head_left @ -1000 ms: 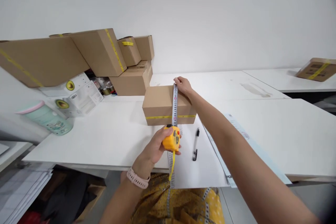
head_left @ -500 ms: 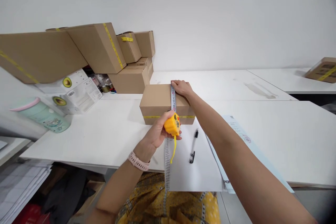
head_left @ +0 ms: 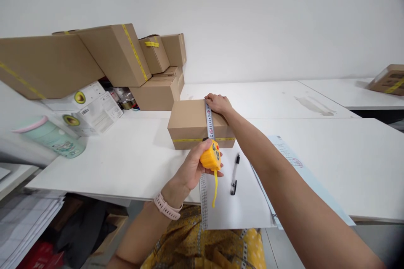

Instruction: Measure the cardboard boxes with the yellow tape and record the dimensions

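Note:
A closed cardboard box [head_left: 187, 117] with a yellow tape strip on its front lies on the white table. My left hand [head_left: 191, 167] is wrapped around a yellow tape measure [head_left: 211, 157] just in front of the box, its thumb on top and a yellow strap dangling below. The printed metal blade runs out of the case over the box's top from front to back. At the far edge, my right hand [head_left: 219, 104] pinches the blade's end against the box; its fingertips are partly hidden. Nearer to me, a spiral notebook [head_left: 249, 210] carries a black-capped pen [head_left: 235, 174].
Several taped cartons [head_left: 116, 56] are stacked at the back left, above white avocado-print boxes [head_left: 94, 113]. A mint tumbler [head_left: 59, 138] stands at the left edge. Light-blue papers [head_left: 303, 180] lie under my right forearm. Another carton [head_left: 386, 80] sits far right.
My left hand has drawn the tape measure case slightly toward me and to the right, so more blade shows past the box's front edge. My right hand stays at the far edge.

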`<control>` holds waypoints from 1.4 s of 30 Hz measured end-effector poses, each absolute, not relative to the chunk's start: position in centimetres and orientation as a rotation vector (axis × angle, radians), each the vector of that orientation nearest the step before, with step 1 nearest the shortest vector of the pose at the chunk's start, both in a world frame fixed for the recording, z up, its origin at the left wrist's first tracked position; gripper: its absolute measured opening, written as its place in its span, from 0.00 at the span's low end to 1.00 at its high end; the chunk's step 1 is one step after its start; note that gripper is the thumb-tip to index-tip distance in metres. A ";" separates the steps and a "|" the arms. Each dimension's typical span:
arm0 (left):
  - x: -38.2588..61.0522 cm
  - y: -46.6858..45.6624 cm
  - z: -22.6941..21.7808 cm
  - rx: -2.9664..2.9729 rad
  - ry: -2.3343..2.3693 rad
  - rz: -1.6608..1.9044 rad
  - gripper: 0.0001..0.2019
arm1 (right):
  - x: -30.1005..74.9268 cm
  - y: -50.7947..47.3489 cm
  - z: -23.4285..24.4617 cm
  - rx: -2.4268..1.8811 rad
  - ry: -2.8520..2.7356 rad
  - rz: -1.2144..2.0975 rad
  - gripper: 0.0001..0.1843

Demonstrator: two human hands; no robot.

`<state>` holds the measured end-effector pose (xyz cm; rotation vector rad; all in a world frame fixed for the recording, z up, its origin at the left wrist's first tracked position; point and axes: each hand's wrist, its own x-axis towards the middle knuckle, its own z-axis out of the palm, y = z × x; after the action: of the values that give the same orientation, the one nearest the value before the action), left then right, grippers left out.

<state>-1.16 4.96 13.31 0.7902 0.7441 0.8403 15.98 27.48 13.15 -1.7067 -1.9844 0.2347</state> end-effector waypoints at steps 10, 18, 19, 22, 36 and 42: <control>-7.6 4.3 11.2 1.189 1.072 1.312 0.29 | 21.9 23.5 13.3 -1.348 -1.212 0.433 0.24; -12.5 8.6 8.0 1.089 1.137 1.250 0.31 | 23.5 13.5 10.6 -1.419 -1.395 0.775 0.37; -12.5 9.0 8.1 1.083 1.112 1.230 0.31 | 23.2 13.0 10.9 -1.407 -1.431 0.785 0.37; -12.5 10.0 9.7 1.107 1.042 1.251 0.29 | 22.7 13.4 12.7 -1.382 -1.520 0.660 0.32; -5.8 5.1 13.7 1.162 0.835 1.106 0.27 | 20.0 24.1 16.4 -1.607 -1.861 -0.265 0.20; -4.7 4.8 11.6 1.055 0.840 0.905 0.26 | 20.0 23.8 16.4 -1.572 -1.921 -0.241 0.20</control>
<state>-4.70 4.77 11.60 1.0553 0.8401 0.9047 19.98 23.80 16.40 -1.5722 -1.9208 -0.2405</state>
